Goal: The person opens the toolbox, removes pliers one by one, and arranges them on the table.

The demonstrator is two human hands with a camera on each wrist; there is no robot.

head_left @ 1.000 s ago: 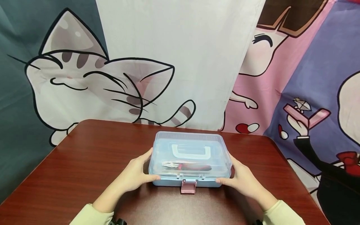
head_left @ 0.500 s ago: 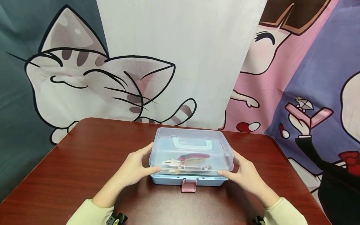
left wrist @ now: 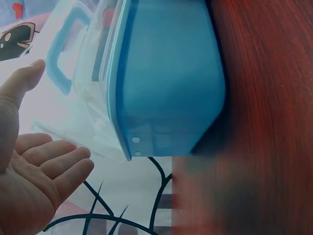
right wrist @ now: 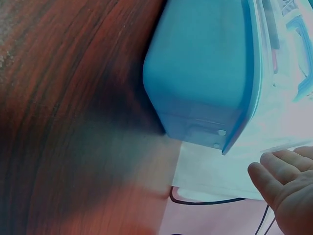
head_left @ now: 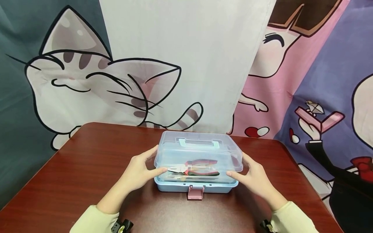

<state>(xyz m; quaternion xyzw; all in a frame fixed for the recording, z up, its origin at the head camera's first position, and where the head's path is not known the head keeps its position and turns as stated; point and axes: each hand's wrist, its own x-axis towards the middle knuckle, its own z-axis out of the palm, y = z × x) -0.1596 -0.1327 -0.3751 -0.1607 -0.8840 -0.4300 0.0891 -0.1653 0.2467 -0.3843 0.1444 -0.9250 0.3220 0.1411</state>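
A toolbox with a light blue base and a clear lid sits on the table. The lid is tilted up, its front edge raised off the base. My left hand touches the lid's left front corner, thumb at the front and fingers along the side. At the right front corner, my right hand does likewise. The fingers look fairly straight in both wrist views. Pliers with red and black handles show through the lid, another red-handled tool behind them. A pink latch hangs down in front.
The toolbox stands on a dark red wooden table, near its back edge. Behind it hangs a printed cloth with cartoon figures. A pale blue carry handle is on top of the lid.
Both hands have risen slightly with the lid. Its front edge has lifted away from the base, and the pliers inside show more clearly. The base has stayed in place.
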